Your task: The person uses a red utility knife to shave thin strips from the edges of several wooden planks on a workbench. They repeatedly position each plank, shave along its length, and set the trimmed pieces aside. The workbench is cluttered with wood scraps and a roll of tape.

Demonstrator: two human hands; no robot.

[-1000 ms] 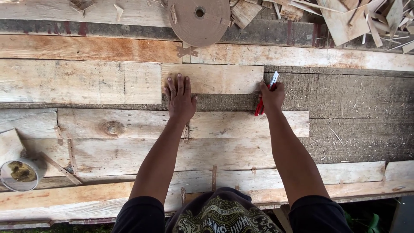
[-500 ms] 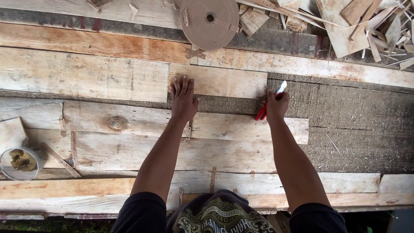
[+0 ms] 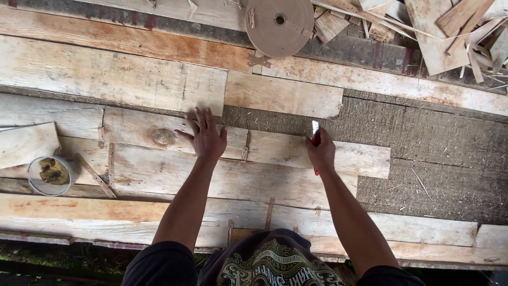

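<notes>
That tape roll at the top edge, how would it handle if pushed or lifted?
The brown tape roll lies flat on its face on the wooden planks, so a push would probably slide it, not roll it. Set on edge, its round shape would likely roll. The thick winding looks dense, so probably stiff and fairly heavy for its size.

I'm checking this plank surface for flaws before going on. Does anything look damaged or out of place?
The short board has a chipped right corner, and bare rough backing shows beside it. Offcuts lie heaped at the top right.
</notes>
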